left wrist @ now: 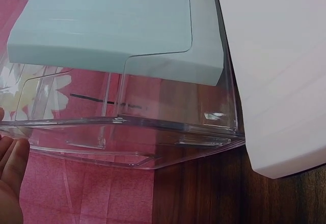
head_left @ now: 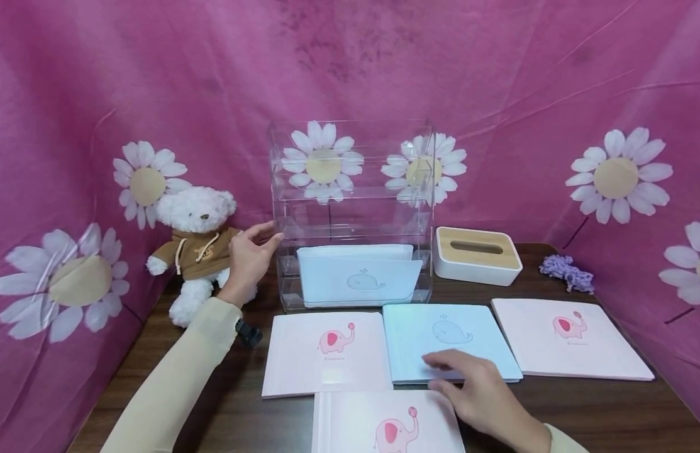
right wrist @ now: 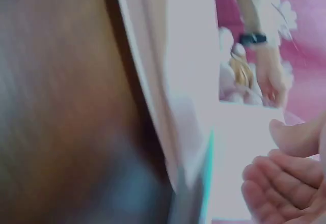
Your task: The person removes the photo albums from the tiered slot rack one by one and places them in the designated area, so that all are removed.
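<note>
My left hand [head_left: 252, 255] is at the left side of a clear acrylic rack [head_left: 352, 217], its fairly straight fingertips touching the side edge. In the left wrist view, fingers [left wrist: 12, 170] show beside the clear panel. A pale blue whale booklet [head_left: 358, 283] stands in the rack's lowest tier. My right hand [head_left: 480, 393] is held over the front edge of a blue whale booklet [head_left: 417, 340], fingers loosely bent with nothing between them. Its thumb overlaps the corner of a pink elephant booklet [head_left: 350, 421] at the front.
More pink elephant booklets lie left [head_left: 299, 352] and right [head_left: 559, 358] of the blue one. A white teddy bear [head_left: 199, 245] in a brown hoodie sits left of the rack. To its right are a wood-topped tissue box [head_left: 477, 274] and a purple yarn bundle [head_left: 567, 274].
</note>
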The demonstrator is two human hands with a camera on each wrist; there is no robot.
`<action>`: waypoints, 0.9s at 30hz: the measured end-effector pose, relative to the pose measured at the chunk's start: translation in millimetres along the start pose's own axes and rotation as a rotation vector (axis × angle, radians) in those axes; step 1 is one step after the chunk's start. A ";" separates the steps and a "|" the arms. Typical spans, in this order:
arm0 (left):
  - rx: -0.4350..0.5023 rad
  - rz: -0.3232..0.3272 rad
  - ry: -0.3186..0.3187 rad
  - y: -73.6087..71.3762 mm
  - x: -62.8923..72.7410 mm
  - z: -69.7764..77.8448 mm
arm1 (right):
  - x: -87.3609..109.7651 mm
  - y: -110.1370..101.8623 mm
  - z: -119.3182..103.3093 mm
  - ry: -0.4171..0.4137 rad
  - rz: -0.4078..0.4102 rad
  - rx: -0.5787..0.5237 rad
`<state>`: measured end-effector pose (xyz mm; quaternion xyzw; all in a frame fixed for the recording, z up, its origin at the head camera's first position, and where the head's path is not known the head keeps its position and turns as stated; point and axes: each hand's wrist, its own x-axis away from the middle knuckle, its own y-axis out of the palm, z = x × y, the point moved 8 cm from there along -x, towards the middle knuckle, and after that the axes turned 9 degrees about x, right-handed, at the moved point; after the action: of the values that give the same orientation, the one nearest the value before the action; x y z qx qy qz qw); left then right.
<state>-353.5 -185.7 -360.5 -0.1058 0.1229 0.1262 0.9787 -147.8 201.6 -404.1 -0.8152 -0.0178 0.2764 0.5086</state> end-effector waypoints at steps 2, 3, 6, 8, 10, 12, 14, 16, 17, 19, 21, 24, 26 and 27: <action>0.003 0.000 -0.001 -0.3 -0.6 -0.3 | -8.5 -8.6 9.8 0.031 0.047 -0.106; 0.004 0.002 -0.003 -0.6 -0.7 -0.7 | -13.1 -12.9 15.1 0.048 0.068 -0.167; 0.000 0.003 -0.003 -0.8 -0.7 -0.9 | -26.3 -25.7 33.4 0.110 0.128 -0.426; 0.004 0.003 0.000 -0.6 -0.7 -0.4 | -34.9 -35.6 45.5 0.123 0.176 -0.602; 0.011 0.000 0.004 0.0 -1.0 0.1 | -43.8 -47.4 57.3 0.129 0.228 -0.755; 0.023 -0.005 0.003 0.7 -1.1 0.3 | -53.9 -60.2 67.3 0.121 0.273 -0.846; 0.032 -0.010 0.000 2.1 -1.2 0.0 | -64.2 -74.3 76.7 0.123 0.310 -0.880; 0.035 -0.013 0.001 2.8 -1.3 -0.3 | -75.5 -88.9 84.3 0.122 0.343 -0.874; 0.038 -0.015 0.004 3.1 -1.3 -0.4 | -81.3 -96.0 87.4 0.112 0.355 -0.874; 0.035 -0.019 0.009 3.4 -1.2 -0.5 | -93.0 -109.4 92.1 0.094 0.376 -0.870; 0.037 -0.017 0.016 3.0 -1.3 -0.4 | -105.6 -119.7 93.7 0.063 0.376 -0.873; 0.035 -0.017 0.020 2.7 -1.2 -0.6 | -124.4 -127.2 92.8 0.031 0.334 -0.863; 0.041 -0.014 0.019 2.5 -1.2 -0.9 | -136.8 -126.5 90.6 0.034 0.285 -0.839; 0.042 -0.013 0.016 2.5 -1.0 -1.1 | -142.7 -124.6 89.5 0.044 0.258 -0.818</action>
<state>-355.4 -183.8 -361.7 -0.0873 0.1329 0.1164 0.9804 -279.1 290.7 -267.3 -0.9510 -0.0129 0.2907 0.1049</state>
